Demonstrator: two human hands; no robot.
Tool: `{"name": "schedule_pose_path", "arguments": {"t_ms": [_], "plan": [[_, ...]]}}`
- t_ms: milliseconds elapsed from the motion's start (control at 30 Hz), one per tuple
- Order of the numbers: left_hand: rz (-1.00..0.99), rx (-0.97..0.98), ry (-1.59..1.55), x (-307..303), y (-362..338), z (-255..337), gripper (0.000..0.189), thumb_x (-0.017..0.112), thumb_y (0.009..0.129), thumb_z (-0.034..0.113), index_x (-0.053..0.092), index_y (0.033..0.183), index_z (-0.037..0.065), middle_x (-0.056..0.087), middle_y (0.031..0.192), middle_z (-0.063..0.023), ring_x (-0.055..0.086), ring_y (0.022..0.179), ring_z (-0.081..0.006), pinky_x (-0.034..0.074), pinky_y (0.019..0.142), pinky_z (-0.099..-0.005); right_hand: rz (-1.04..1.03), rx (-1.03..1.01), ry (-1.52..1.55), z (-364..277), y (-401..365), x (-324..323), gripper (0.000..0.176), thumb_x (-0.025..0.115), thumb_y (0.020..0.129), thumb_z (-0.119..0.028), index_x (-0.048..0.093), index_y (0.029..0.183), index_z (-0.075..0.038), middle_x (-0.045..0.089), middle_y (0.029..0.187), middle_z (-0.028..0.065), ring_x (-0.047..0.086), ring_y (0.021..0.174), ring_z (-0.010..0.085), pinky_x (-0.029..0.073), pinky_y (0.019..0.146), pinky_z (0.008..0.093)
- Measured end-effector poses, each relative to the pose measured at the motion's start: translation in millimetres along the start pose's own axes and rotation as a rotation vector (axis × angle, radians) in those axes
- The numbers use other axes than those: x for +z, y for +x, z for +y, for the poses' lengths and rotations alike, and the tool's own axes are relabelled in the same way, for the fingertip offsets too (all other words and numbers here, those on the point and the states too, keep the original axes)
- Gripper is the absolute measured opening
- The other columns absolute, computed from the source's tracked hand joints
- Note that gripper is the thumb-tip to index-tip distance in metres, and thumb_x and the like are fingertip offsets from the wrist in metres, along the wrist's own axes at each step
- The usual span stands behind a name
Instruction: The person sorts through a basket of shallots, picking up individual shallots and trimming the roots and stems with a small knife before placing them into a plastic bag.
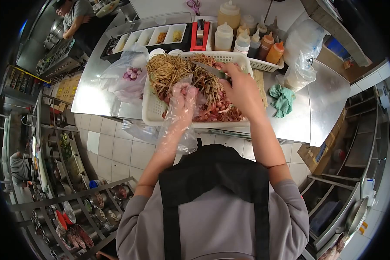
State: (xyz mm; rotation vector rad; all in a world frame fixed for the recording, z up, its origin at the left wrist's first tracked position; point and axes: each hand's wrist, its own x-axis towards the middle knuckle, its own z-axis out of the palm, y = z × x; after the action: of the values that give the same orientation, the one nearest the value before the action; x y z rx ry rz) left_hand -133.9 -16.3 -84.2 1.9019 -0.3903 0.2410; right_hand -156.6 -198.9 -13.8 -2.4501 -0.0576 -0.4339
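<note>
A white plastic basket (153, 116) stands on the steel table, heaped with red shallots (216, 109) that carry dry, straw-coloured stalks (167, 71). My right hand (239, 89) is closed on a knife (207, 68), whose blade points left over the stalks. My left hand (184, 97), in a clear plastic glove, is over the basket's front left part. Its fingers are curled in against the shallots; what they hold is hidden. Left of the basket, a clear plastic bag (117, 80) contains small peeled shallots (132, 73).
Behind the basket are a topping tray (177, 34), a red-framed holder (200, 37) and several squeeze bottles (223, 37). A green cloth (282, 99) lies to the right, near a filled plastic bag (300, 71). Another person (78, 19) stands at the far left.
</note>
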Motion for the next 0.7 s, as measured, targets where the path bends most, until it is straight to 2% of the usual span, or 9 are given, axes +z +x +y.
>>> {"name": "schedule_pose_path", "arguments": {"t_ms": [67, 167, 300, 333, 367, 500, 600, 667, 700], "plan": [[-0.123, -0.332, -0.412, 1, 5, 14, 0.038, 0.05, 0.094, 0.033, 0.048, 0.114, 0.001, 0.06, 0.086, -0.0062, 0.055, 0.07, -0.0101, 0.044, 0.058, -0.0236, 0.003, -0.016, 0.151, 16, 2, 8, 0.03, 0.063, 0.081, -0.014, 0.054, 0.106, -0.001, 0.062, 0.095, 0.0123, 0.06, 0.078, 0.0275, 0.047, 0.071, 0.0358], [-0.173, -0.453, -0.67, 5, 12, 18, 0.042, 0.052, 0.093, 0.037, 0.048, 0.118, 0.004, 0.058, 0.088, -0.0037, 0.052, 0.066, -0.0083, 0.042, 0.054, -0.0215, -0.084, 0.047, 0.374, 16, -2, 22, 0.04, 0.069, 0.078, -0.017, 0.054, 0.112, 0.0, 0.062, 0.089, 0.01, 0.058, 0.074, 0.0195, 0.046, 0.072, 0.0311], [-0.217, -0.548, -0.573, 11, 18, 23, 0.048, 0.052, 0.091, 0.042, 0.049, 0.113, -0.001, 0.061, 0.088, -0.009, 0.063, 0.068, -0.0159, 0.051, 0.055, -0.0253, -0.133, 0.09, 0.54, 7, -7, 35, 0.046, 0.075, 0.073, -0.019, 0.057, 0.111, 0.001, 0.063, 0.083, 0.0079, 0.057, 0.073, 0.0138, 0.046, 0.071, 0.0281], [-0.265, -0.558, -0.591, 15, 22, 10, 0.048, 0.051, 0.092, 0.039, 0.049, 0.114, -0.003, 0.061, 0.087, -0.0093, 0.064, 0.064, -0.017, 0.054, 0.055, -0.0279, -0.1, 0.034, 0.491, 8, -7, 37, 0.044, 0.072, 0.072, -0.018, 0.058, 0.108, 0.002, 0.062, 0.084, 0.0142, 0.058, 0.075, 0.0223, 0.046, 0.074, 0.0336], [-0.262, -0.556, -0.592, 17, 21, 4, 0.048, 0.051, 0.092, 0.039, 0.049, 0.114, -0.003, 0.061, 0.087, -0.0093, 0.064, 0.064, -0.017, 0.054, 0.055, -0.0279, -0.101, 0.029, 0.49, 8, -7, 36, 0.044, 0.072, 0.072, -0.018, 0.058, 0.108, 0.002, 0.062, 0.084, 0.0142, 0.058, 0.075, 0.0223, 0.046, 0.074, 0.0336], [-0.167, -0.558, -0.663, 17, 21, 22, 0.043, 0.05, 0.094, 0.032, 0.047, 0.116, -0.004, 0.062, 0.091, -0.0102, 0.065, 0.068, -0.0169, 0.056, 0.056, -0.0288, -0.104, 0.112, 0.422, 16, -8, 30, 0.045, 0.075, 0.07, -0.017, 0.059, 0.107, 0.002, 0.061, 0.08, 0.01, 0.056, 0.07, 0.0153, 0.046, 0.068, 0.0294], [-0.319, -0.405, -0.633, 10, 25, 16, 0.041, 0.053, 0.092, 0.028, 0.046, 0.119, -0.003, 0.06, 0.106, -0.0119, 0.065, 0.08, -0.0179, 0.056, 0.062, -0.0288, -0.102, 0.234, 0.527, 32, -9, 28, 0.045, 0.076, 0.07, -0.018, 0.059, 0.107, 0.001, 0.062, 0.081, 0.0063, 0.055, 0.068, 0.0124, 0.046, 0.065, 0.0268], [-0.308, 0.211, -0.147, 6, 24, 16, 0.045, 0.06, 0.088, 0.026, 0.046, 0.126, 0.005, 0.055, 0.113, -0.0132, 0.06, 0.095, -0.0186, 0.056, 0.076, -0.0314, -0.082, 0.282, 0.611, 44, -10, 27, 0.045, 0.077, 0.07, -0.019, 0.06, 0.107, 0.0, 0.062, 0.081, 0.0042, 0.055, 0.068, 0.011, 0.045, 0.064, 0.0255], [-0.306, 0.212, -0.15, 4, 26, 18, 0.045, 0.06, 0.088, 0.026, 0.046, 0.126, 0.005, 0.055, 0.113, -0.0132, 0.06, 0.095, -0.0186, 0.056, 0.076, -0.0314, -0.053, 0.261, 0.614, 49, -9, 27, 0.044, 0.077, 0.071, -0.019, 0.059, 0.107, 0.001, 0.062, 0.082, 0.0037, 0.055, 0.069, 0.0099, 0.045, 0.064, 0.0244]]}}
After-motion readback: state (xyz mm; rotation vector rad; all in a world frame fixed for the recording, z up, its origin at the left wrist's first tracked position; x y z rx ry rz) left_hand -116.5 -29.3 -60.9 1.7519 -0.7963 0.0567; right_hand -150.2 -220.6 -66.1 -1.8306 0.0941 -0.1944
